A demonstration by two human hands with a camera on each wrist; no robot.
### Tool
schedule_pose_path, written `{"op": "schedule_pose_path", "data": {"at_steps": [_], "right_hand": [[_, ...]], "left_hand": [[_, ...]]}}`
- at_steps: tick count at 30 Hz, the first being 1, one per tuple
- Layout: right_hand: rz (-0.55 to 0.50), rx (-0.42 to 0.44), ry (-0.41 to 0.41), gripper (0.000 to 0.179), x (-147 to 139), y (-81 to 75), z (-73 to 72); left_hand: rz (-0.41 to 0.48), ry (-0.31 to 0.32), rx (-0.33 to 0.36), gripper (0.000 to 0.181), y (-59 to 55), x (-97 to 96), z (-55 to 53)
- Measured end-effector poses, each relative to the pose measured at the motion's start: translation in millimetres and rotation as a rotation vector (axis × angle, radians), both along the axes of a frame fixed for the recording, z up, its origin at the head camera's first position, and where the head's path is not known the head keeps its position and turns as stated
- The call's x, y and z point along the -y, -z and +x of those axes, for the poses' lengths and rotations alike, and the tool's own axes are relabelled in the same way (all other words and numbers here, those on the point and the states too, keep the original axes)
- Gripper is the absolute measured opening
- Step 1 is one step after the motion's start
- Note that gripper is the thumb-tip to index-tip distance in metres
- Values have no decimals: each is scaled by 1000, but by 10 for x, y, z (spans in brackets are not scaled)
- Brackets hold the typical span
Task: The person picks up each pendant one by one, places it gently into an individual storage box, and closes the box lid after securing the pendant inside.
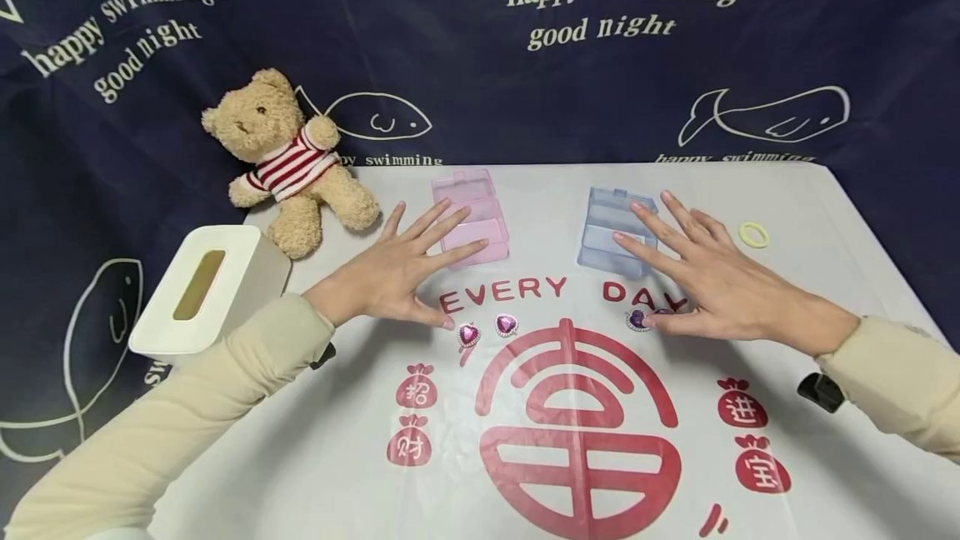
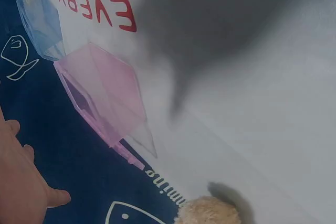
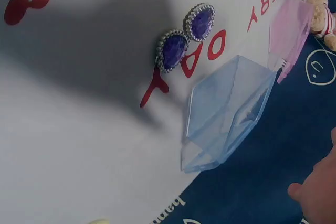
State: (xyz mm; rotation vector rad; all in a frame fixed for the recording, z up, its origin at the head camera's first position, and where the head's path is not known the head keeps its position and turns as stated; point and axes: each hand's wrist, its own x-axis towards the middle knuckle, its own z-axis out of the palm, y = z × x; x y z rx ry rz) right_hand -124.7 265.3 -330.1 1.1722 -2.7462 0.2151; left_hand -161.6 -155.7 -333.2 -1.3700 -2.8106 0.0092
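Fingers spread, my left hand (image 1: 393, 272) hovers in front of a pink translucent box (image 1: 480, 242) whose lid stands raised. Just off its thumb lie two pink heart-shaped gems (image 1: 468, 334) with silvery beaded rims. My right hand (image 1: 723, 286), also spread and holding nothing, is over the right side of a blue translucent box (image 1: 600, 252) with its lid up. Two purple gems (image 3: 173, 51) with beaded silver edges sit side by side on the table under that hand; in the head view the thumb partly covers them.
A white tissue box (image 1: 247, 290) stands at the left, with a teddy bear (image 1: 288, 161) in a striped shirt behind it. A pale yellow ring (image 1: 753, 235) lies at the right. The white tablecloth (image 1: 315, 457) carries red print. Dark blue fabric (image 1: 480, 48) hangs behind.
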Motion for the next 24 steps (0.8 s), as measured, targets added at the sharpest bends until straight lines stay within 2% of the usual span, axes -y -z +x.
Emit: {"op": "schedule_pose_path", "data": {"at_steps": [4,7,11,14,16,20,22,24], "right_hand": [[-45,26,22,97,55,44,-16],[-135,78,34,94,137,112,-24],[-281,130,34,88,324,252,-24],[-349,159,39,86,529,378,0],[-383,195,46,86,676,467,34],[-453,329,73,87,985,634,111],[-512,400,77,84,1137,705,141],[-563,470,90,77,1278,762,163]], "left_hand": [[83,-21,34,99,75,3,-33],[225,-54,100,95,171,-7,-84],[474,-174,208,92,339,-17,-155],[650,-292,266,92,468,-27,-213],[768,-354,337,92,549,-48,-261],[958,-457,520,96,698,-113,-369],[1035,-487,603,97,762,-144,-415],[1096,-507,657,98,820,-167,-452]]}}
